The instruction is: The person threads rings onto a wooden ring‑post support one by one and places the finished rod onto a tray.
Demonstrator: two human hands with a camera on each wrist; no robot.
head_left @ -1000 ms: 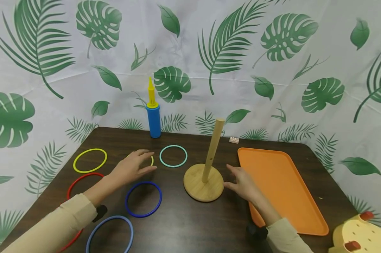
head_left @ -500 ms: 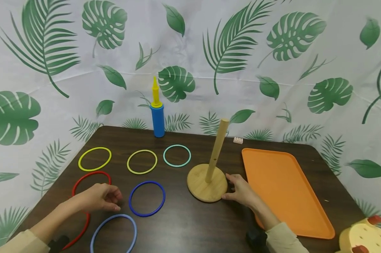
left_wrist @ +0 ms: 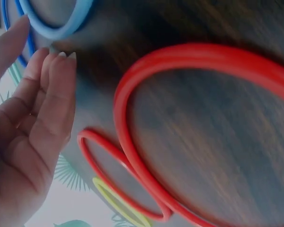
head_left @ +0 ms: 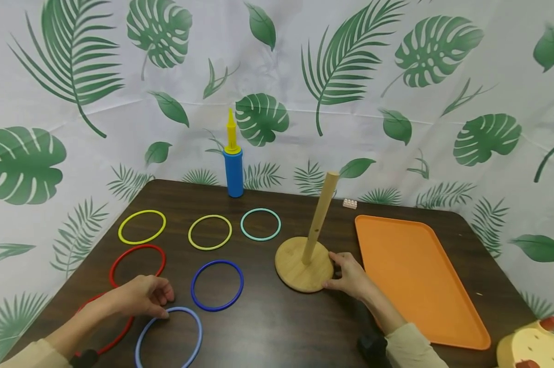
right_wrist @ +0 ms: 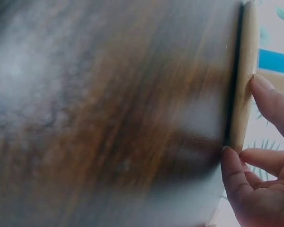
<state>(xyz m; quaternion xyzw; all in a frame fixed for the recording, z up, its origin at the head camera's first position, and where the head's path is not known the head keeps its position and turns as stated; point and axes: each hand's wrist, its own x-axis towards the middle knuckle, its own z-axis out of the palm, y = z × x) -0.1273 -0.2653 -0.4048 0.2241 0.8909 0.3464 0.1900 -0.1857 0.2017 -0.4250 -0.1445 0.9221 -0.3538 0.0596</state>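
On the dark table, my left hand [head_left: 145, 296] sits near the front left, its fingertips [left_wrist: 61, 59] touching the far rim of a light blue ring [head_left: 168, 337] [left_wrist: 61, 28]. A big red ring [left_wrist: 189, 61] runs partly under that wrist. My right hand [head_left: 348, 273] holds the right rim of a wooden stand's round base [head_left: 300, 266] [right_wrist: 244, 71], thumb and fingers curled against its edge. The peg [head_left: 320, 217] rises tilted from the base, bare. A dark blue ring [head_left: 217, 285] lies between my hands.
Further back lie a small red ring [head_left: 137, 263], a yellow ring [head_left: 141, 226], a yellow-green ring [head_left: 209, 232] and a teal ring [head_left: 260, 225]. A blue and yellow pump [head_left: 233, 163] stands at the back. An orange tray [head_left: 419, 276] lies right of the stand.
My left hand drew back from the yellow-green ring toward the table's front and now touches the light blue ring. My right hand moved in against the stand's base.
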